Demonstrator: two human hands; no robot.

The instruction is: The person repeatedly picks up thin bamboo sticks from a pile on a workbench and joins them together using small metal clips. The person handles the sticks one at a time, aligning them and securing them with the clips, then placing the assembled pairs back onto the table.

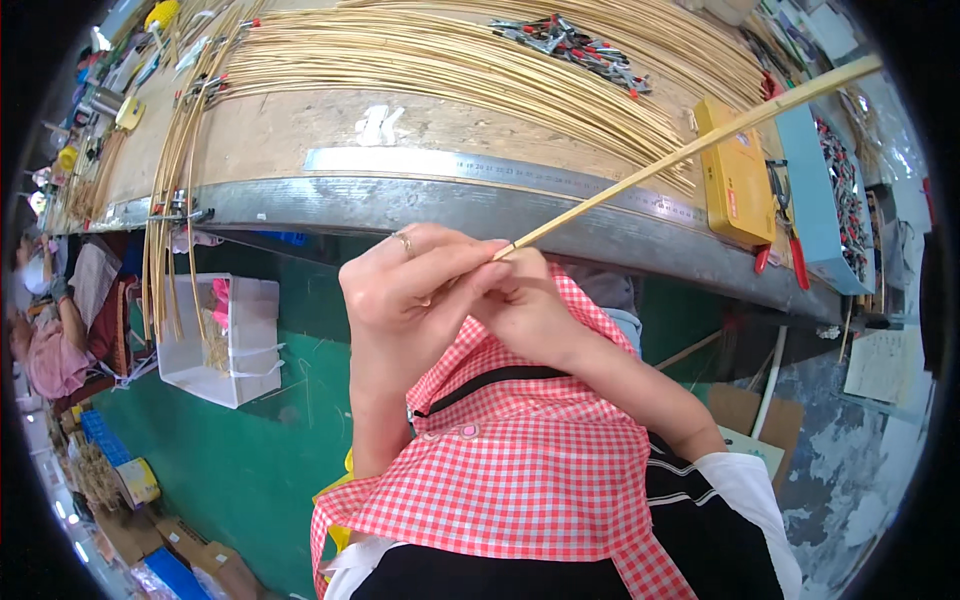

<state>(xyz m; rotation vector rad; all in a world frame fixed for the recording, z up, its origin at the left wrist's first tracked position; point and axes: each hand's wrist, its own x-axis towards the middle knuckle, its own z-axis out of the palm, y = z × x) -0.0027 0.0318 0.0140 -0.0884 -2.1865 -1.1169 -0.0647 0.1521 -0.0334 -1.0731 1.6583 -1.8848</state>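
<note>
Presently, I record the left hand with thumb and fingers pinched on the near end of a slender bamboo strip, held before the front edge of the worktop and slanting up across its right part. I find the right hand close against it, fingers curled and partly hidden, so I cannot tell whether they grip; along the front edge lies a steel ruler, with a yellow box near the right corner.

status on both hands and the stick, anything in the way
Left hand pinching bamboo stick at its visible lower end; right hand close against left, grip partly hidden; stick overlaps yellow box in view, contact unclear.
</note>
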